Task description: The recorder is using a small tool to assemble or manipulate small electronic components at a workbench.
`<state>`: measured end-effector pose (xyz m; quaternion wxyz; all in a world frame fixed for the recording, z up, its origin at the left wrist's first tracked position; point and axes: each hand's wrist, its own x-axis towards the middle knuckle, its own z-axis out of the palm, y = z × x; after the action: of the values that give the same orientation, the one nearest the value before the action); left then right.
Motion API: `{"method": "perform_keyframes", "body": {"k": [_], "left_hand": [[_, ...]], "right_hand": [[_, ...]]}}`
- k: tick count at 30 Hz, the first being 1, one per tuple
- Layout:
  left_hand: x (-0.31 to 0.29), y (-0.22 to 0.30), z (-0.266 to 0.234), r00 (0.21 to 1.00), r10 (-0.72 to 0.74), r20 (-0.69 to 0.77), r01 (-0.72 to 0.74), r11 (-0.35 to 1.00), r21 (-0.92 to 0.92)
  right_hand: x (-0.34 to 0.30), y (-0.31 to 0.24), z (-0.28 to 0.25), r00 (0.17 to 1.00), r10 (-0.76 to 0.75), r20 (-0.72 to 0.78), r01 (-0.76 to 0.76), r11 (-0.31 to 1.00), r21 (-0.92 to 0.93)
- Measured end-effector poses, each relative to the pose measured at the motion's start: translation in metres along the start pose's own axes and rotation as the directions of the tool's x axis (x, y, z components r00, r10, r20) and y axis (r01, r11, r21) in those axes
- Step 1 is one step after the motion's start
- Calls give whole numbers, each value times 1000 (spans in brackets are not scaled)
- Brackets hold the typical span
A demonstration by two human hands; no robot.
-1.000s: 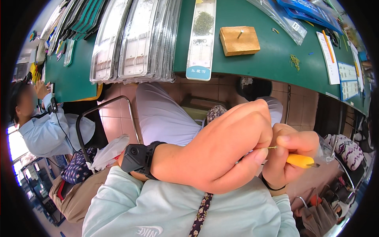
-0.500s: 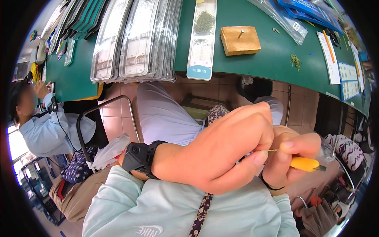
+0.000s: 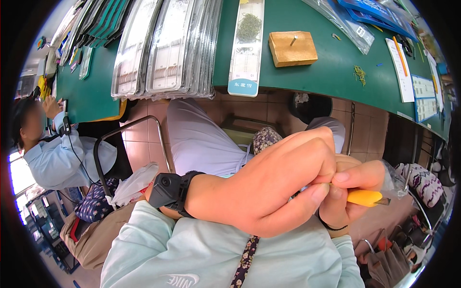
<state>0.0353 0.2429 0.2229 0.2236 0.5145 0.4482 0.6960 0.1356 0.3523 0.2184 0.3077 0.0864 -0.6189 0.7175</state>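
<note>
Blk cam (image 3: 168,188), on L wrist. L hand (image 3: 278,185): fingers pinching thin yel-grn strand (image 3: 331,184), mostly hidden btwn hands. R hand (image 3: 353,185): fingers curled rnd yel-handled blade (image 3: 364,198), tip to rt; thumb + forefinger pinching strand too. Grn counter (image 3: 331,74): wood block (image 3: 288,56) w/ upright pin (image 3: 294,40); long card (image 3: 244,67), grn tangle (image 3: 248,28) on top.

White characters are standing on the blue end band (image 3: 243,87) of the long white card (image 3: 245,69), with small numerals showing just above. A letter logo (image 3: 182,280) is marking the pale green sweatshirt (image 3: 201,249). Print on the blue packets (image 3: 382,18) is perhaps running too skewed to read.
</note>
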Motion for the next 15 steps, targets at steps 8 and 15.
{"method": "perform_keyframes", "body": {"k": [8,15], "left_hand": [[-2,-1,4,1000,19,3,-19,984,-176],[-2,-1,5,1000,-30,-4,28,965,-259]], "right_hand": [[-5,3,0,985,-48,-163,91,959,267],[0,2,-4,1000,-7,-5,7,986,169]]}}
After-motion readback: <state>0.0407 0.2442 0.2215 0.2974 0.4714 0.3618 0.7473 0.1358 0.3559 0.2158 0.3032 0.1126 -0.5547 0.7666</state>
